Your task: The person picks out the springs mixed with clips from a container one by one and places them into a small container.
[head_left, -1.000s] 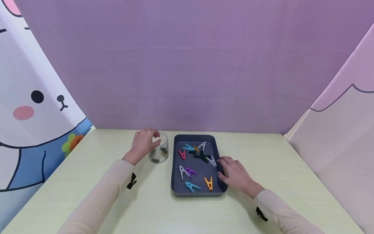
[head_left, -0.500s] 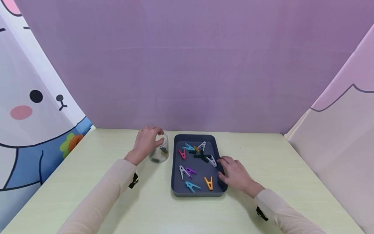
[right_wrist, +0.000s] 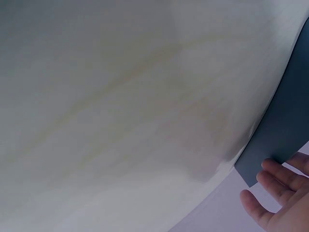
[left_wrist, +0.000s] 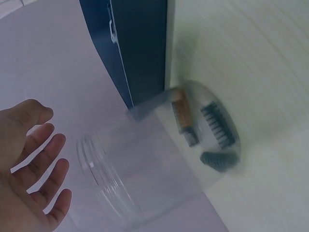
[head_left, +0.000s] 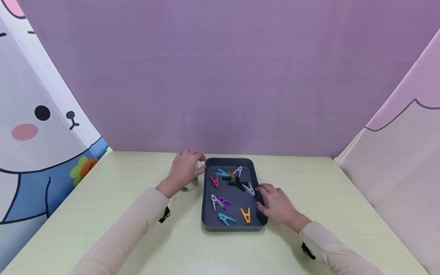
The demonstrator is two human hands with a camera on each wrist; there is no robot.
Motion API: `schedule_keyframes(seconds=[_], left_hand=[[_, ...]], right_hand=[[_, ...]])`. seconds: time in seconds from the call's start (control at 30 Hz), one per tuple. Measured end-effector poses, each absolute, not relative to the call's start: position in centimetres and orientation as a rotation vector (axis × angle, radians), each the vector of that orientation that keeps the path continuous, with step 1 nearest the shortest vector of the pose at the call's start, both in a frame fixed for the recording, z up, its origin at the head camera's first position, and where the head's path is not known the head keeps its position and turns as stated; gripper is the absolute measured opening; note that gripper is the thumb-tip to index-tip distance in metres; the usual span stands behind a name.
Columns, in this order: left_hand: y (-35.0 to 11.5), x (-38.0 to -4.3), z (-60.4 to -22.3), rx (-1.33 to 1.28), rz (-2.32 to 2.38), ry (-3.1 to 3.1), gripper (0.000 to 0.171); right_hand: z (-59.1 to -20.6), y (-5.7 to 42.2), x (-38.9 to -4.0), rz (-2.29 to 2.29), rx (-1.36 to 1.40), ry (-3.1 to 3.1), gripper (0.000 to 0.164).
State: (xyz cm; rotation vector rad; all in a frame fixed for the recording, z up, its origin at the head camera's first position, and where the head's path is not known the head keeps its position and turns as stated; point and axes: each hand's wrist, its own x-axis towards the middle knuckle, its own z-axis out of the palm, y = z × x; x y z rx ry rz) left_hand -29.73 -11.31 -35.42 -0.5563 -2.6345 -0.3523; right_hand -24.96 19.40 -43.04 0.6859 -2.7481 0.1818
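Note:
My left hand (head_left: 185,169) hangs above the clear jar (head_left: 190,186), its fingers loosely spread and holding nothing. The left wrist view shows the jar's open mouth near the fingertips; dark toothed pieces (left_wrist: 218,124) and an orange-brown piece (left_wrist: 182,110) lie at its bottom. My right hand (head_left: 279,206) rests its fingertips and thumb on the right rim of the dark grey tray (head_left: 237,214). Inside the tray lie several clothespins: a yellow-orange one (head_left: 246,217), blue ones, a red one (head_left: 214,181), a purple one, and pale ones. Dark toothed pieces (head_left: 237,183) cluster near its middle.
The jar stands close to the tray's left side on a pale table (head_left: 185,236). A purple cloth wall (head_left: 220,76) rises behind the table. Cloth panels with cartoon prints (head_left: 51,152) flank both sides.
My left hand has moved right across the jar's mouth toward the tray's left rim, hiding more of the jar. The right hand and tray have stayed in place.

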Motion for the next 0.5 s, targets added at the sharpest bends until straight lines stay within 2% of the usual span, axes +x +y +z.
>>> schedule_keyframes(seconds=[0.5], left_hand=[[-7.6, -29.4, -37.4, -0.756, -0.287, -2.69, 0.021]], right_hand=[[-43.2, 19.4, -25.2, 0.163, 0.706, -2.719, 0.043]])
